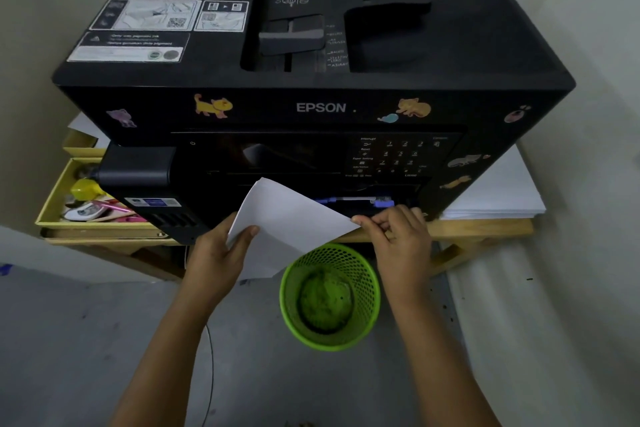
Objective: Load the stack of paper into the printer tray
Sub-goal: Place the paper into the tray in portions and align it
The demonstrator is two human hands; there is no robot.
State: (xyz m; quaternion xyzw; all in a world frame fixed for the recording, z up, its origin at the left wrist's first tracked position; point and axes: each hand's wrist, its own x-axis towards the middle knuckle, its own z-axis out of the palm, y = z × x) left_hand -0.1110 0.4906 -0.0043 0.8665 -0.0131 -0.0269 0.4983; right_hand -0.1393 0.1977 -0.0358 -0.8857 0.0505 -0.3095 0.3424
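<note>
Before the printer, paper tilted at its front slot, gripped by left hand, pinched at a corner by right hand. Mid-insertion; next, probably levelling and sliding inward.

A pale wooden counter stands against plain off-white walls in dim, even light. Below the hands, a green mesh wastebasket sits on the grey concrete floor, where a thin cable trails. Left of the hands, a yellow tray holds small clutter.
</note>
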